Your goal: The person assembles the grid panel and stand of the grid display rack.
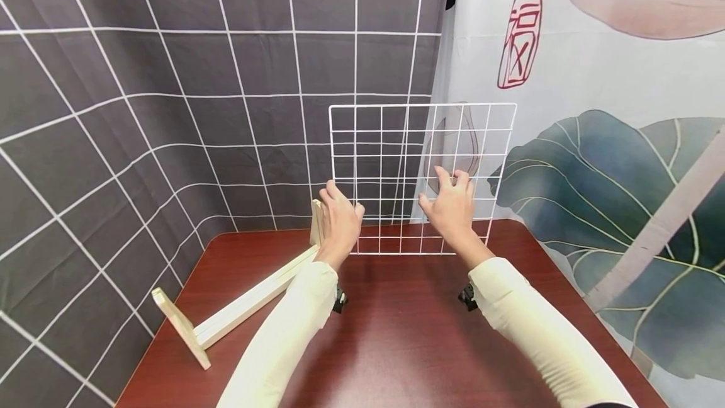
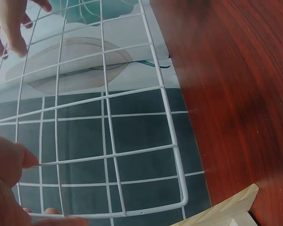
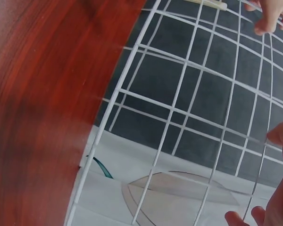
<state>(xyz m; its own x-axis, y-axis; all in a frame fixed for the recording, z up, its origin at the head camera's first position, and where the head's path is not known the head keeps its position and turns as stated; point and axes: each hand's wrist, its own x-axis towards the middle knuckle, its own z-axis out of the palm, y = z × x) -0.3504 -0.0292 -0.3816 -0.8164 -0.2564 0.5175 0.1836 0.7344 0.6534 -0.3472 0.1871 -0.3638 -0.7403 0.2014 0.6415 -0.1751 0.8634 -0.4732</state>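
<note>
A white wire grid panel (image 1: 421, 105) stands roughly upright over the far part of the table, facing me. At its left edge my left hand (image 1: 342, 222) grips it, with the thumb on the near side and the fingers round the outer wire. My right hand (image 1: 453, 206) holds the wires right of the middle, thumb and fingers spread on either side of a wire in the right wrist view. Whether the panel's lower edge touches the table, I cannot tell. Beside my left forearm lies a pale wooden frame (image 1: 249, 307), a long beam with a board across each end.
The reddish-brown wooden table (image 1: 408, 345) ends at a back edge just behind the panel. A dark grey cloth (image 1: 260, 62) with white grid lines hangs behind and to the left. To the right hangs a white cloth (image 1: 595, 74) with painted leaves.
</note>
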